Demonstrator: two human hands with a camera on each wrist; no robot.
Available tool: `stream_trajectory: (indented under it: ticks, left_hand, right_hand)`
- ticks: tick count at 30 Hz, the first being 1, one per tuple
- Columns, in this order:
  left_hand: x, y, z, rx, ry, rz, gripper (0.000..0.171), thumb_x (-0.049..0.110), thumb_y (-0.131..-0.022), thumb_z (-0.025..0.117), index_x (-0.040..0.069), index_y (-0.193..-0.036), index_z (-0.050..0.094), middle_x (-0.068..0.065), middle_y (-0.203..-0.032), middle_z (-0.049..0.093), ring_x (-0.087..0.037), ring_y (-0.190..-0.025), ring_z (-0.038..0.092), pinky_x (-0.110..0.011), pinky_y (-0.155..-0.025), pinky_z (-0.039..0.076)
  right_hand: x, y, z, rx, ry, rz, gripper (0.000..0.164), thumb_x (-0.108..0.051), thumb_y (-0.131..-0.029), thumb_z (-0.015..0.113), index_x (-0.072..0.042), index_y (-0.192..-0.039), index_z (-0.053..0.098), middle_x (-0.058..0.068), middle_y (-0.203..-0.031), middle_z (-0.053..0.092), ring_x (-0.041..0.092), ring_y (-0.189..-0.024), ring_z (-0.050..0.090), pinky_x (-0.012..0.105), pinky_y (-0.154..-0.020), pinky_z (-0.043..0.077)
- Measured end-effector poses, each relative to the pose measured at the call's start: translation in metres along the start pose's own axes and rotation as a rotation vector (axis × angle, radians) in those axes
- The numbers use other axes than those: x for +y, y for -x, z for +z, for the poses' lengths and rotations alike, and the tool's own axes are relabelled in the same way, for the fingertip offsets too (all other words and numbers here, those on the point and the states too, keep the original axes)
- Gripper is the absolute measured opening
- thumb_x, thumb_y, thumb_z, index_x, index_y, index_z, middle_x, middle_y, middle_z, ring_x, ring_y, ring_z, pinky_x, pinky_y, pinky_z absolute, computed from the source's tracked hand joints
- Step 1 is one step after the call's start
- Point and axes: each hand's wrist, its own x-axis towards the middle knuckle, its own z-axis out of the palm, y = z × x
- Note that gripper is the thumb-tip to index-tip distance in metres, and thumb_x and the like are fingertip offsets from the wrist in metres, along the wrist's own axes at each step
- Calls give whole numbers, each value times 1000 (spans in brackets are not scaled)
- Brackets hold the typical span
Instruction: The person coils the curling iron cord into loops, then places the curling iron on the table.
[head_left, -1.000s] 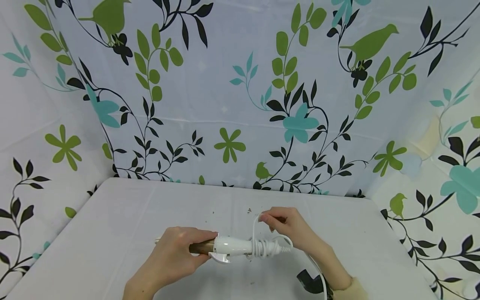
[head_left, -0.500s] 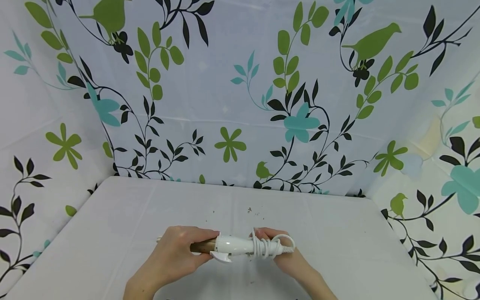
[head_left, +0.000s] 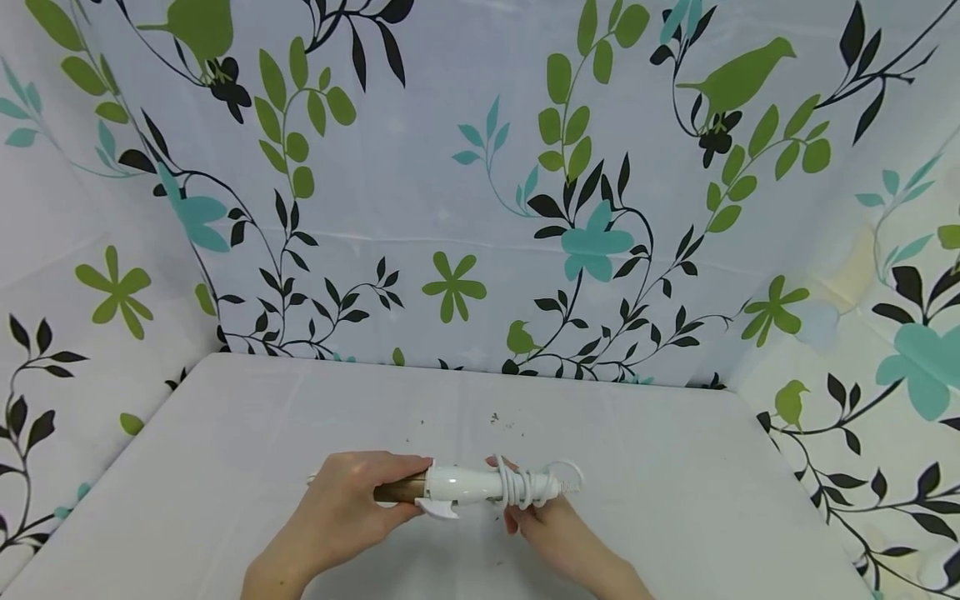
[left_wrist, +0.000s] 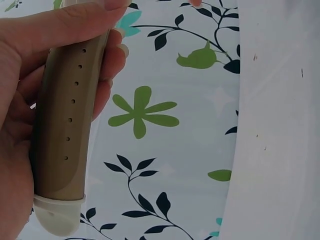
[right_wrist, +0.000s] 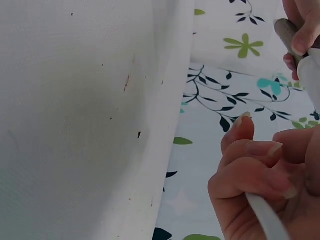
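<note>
My left hand (head_left: 341,508) grips a curling iron (head_left: 459,483) by its brown barrel, holding it level above the table with the white handle to the right. In the left wrist view, the barrel (left_wrist: 67,120) shows a row of small holes and a pale tip cap (left_wrist: 60,217). A white power cord (head_left: 516,488) lies in several loops around the handle's end. My right hand (head_left: 558,533) is below and behind those loops, partly hidden by them. In the right wrist view, its curled fingers hold a length of the cord (right_wrist: 267,220).
A white table (head_left: 300,417) lies under the hands, with small dark specks (head_left: 495,418) scattered behind the curling iron. A patterned curtain (head_left: 375,167) with leaves and birds stands behind the table and along both sides.
My right hand has come down from above the handle, round and beneath it, carrying the cord. The dark plug-like piece at lower right has left the view. My left hand keeps its hold.
</note>
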Motion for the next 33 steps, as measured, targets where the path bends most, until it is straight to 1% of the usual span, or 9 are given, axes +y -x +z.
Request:
stream_trajectory:
  ticks: [4,6,12,16,18,21,24,29,33]
  left_hand:
    - [-2,1,0,36,-7,34,49,6,-55,87,13,-102,73,5,-95,71,-5,-80,67,-8,-67,50]
    - [-2,2,0,44,-19,45,49,7,-55,87,14,-101,73,5,-95,71,-6,-80,67,-8,-68,50]
    - [-3,2,-2,52,-84,39,49,7,-54,88,15,-100,73,6,-95,71,-6,-79,67,-9,-68,50]
    - [-3,2,-4,47,-98,8,49,6,-54,88,14,-100,73,4,-94,72,-4,-77,67,-7,-66,49]
    - [-3,1,-5,47,-100,-8,49,6,-55,88,13,-101,73,3,-93,72,-4,-77,67,-6,-66,49]
    - [-3,1,-6,59,-126,-22,48,6,-54,88,12,-100,74,4,-93,72,-5,-77,67,-6,-66,48]
    - [-4,1,-6,69,-163,-33,48,8,-53,89,12,-98,74,5,-93,72,-4,-77,67,-6,-66,48]
    - [-6,1,-6,89,-201,-35,48,9,-51,89,13,-97,74,6,-92,72,-4,-78,67,-7,-66,49]
    - [-7,1,-6,107,-213,-23,50,9,-50,90,15,-97,74,7,-92,72,-3,-77,67,-8,-66,50]
  right_hand:
    - [-3,2,5,-2,70,-53,49,-18,-100,42,-18,-147,29,-8,-69,50,-1,-60,43,18,-57,43]
    - [-5,2,6,-13,109,-68,44,-22,-102,39,-15,-145,32,-10,-66,48,-2,-58,42,17,-56,42]
    - [-13,0,10,-35,260,-33,27,-26,-101,42,-7,-109,58,-14,-65,47,-3,-57,43,15,-55,43]
    - [-17,-1,11,-33,366,-51,20,-20,-98,48,-6,-97,63,-12,-66,50,-2,-59,42,15,-54,43]
    - [-19,-1,11,-46,397,-57,21,-20,-98,49,-4,-99,63,-8,-67,57,-3,-57,45,14,-53,43]
    - [-22,0,11,-77,430,-38,25,-21,-97,50,-3,-106,64,-2,-82,69,-4,-62,52,14,-54,45]
    - [-26,1,11,-113,442,-6,28,-25,-97,51,-5,-111,65,0,-97,71,-6,-68,56,15,-57,48]
    - [-33,5,11,-140,459,-14,23,-27,-96,52,-10,-101,68,-8,-77,67,-3,-55,47,14,-52,44]
    - [-38,7,11,-154,470,-29,26,-30,-96,51,-11,-101,69,-11,-71,64,-3,-52,44,13,-51,43]
